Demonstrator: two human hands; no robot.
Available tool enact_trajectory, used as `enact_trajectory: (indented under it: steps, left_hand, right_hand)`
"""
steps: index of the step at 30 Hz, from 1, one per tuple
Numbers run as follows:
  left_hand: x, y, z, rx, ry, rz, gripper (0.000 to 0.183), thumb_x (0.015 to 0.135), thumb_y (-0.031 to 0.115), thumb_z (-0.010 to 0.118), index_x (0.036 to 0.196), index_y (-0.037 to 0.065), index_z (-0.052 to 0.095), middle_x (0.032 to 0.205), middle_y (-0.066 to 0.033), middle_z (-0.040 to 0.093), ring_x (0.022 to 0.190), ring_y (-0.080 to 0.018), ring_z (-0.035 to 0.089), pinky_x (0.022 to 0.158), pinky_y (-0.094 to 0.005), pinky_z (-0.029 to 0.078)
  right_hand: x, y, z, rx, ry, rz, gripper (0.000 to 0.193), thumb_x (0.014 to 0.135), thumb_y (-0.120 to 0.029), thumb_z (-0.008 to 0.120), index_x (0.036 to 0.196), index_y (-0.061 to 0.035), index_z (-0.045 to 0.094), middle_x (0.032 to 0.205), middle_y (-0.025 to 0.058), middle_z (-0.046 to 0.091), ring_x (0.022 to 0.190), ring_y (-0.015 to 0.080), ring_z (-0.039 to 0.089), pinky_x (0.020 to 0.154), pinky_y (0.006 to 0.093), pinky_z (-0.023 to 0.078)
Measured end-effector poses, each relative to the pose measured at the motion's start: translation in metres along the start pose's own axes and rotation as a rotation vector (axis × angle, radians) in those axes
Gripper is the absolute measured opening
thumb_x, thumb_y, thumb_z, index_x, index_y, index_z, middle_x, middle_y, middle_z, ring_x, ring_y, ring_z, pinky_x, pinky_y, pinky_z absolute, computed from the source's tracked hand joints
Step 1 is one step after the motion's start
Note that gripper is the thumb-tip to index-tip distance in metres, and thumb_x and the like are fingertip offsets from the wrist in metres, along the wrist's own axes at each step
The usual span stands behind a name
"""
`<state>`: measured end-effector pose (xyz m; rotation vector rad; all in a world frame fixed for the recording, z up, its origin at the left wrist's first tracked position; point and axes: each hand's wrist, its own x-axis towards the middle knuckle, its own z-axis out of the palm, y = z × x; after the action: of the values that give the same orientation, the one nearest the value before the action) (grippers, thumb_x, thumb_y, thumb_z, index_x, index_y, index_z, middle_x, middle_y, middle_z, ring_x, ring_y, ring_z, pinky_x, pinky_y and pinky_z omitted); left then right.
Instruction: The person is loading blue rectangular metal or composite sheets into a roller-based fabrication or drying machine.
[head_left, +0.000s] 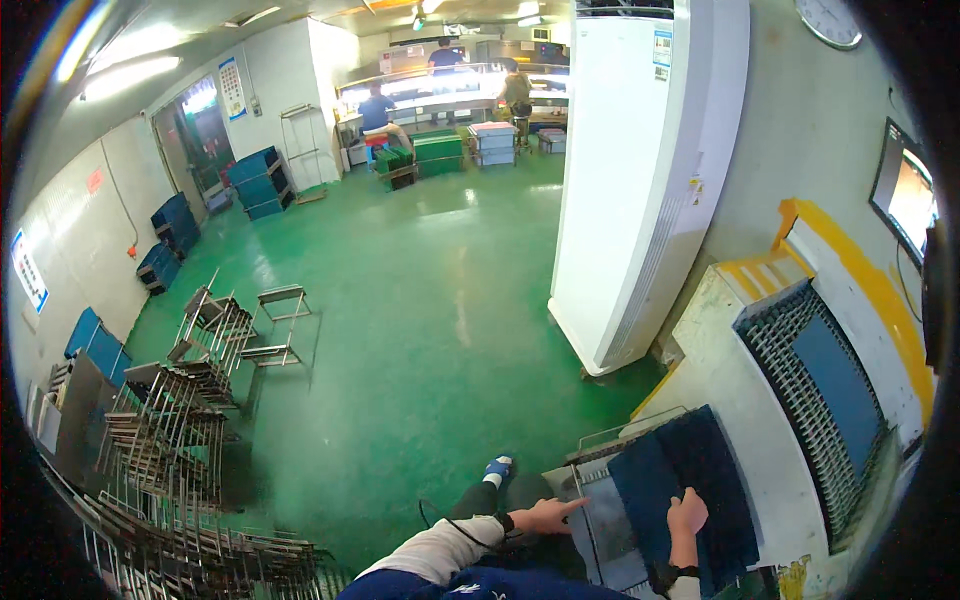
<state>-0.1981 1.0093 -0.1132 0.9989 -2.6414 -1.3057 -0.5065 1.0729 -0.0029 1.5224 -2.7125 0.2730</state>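
Note:
Dark blue flat sheets [685, 465] lie on a metal-framed rack [605, 525] at the lower right. My right hand [687, 512] is closed at the line where one sheet laps over another, seemingly pinching an edge; the fingertips are partly hidden. Left of the sheets, my left hand [545, 516] reaches out with its index finger stretched toward the rack's thin metal rod. Nothing shows in that hand, and its other fingers are curled.
Right of me stands a roller conveyor [815, 400] with a blue panel [840, 390] on it. A tall white cabinet unit [625, 180] rises ahead. Metal racks [180, 430] crowd the left. People [377, 112] sit at lit benches far off, near green crates [438, 153].

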Motion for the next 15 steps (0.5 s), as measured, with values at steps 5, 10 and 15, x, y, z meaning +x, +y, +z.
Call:
enact_trajectory:
  steps: [5,10,15]
  left_hand:
    - [0.017,-0.03,0.009,-0.167,-0.007,0.061,0.083,0.08,0.031,0.069,0.15,0.025,0.025,0.097,-0.0154,0.066,0.092,-0.0328,0.064,0.081,-0.0427,0.049]
    - [0.024,-0.044,0.012,-0.446,0.004,0.118,0.075,0.082,0.027,0.068,0.148,0.023,0.032,0.094,-0.0106,0.067,0.088,-0.0203,0.063,0.078,-0.0347,0.049]
    - [0.009,-0.046,0.008,-0.375,-0.002,0.052,0.076,0.083,0.028,0.067,0.148,0.026,0.029,0.092,-0.0113,0.067,0.086,-0.0234,0.064,0.074,-0.0377,0.05]
  right_hand:
    - [-0.001,-0.006,-0.002,0.029,0.022,-0.044,0.023,0.078,-0.019,0.072,0.086,-0.0027,0.058,0.083,0.0193,0.065,0.082,0.0383,0.064,0.07,0.0468,0.049]
    - [0.002,-0.003,0.003,0.024,-0.004,-0.043,0.022,0.078,-0.018,0.072,0.086,-0.0026,0.058,0.083,0.0194,0.066,0.082,0.0385,0.064,0.07,0.0468,0.049]
    - [-0.002,-0.014,0.002,0.055,-0.013,-0.037,0.024,0.077,-0.018,0.072,0.092,-0.002,0.061,0.087,0.0198,0.066,0.085,0.0378,0.065,0.074,0.046,0.05]
